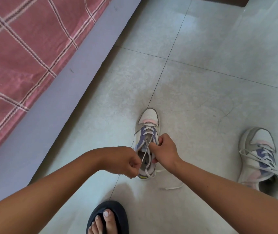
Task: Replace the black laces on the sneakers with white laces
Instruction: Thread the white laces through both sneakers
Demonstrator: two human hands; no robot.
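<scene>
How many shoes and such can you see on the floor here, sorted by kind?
Sneakers: 2, one being laced and one off to the side.
Dark slippers: 1, on a foot.
Total: 3.
The left hand pinches the white lace; the right hand holds the sneaker's collar.

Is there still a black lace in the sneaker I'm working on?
No, the sneaker shows only a white lace crossed through its front eyelets, with the left hand pulling one strand.
</scene>
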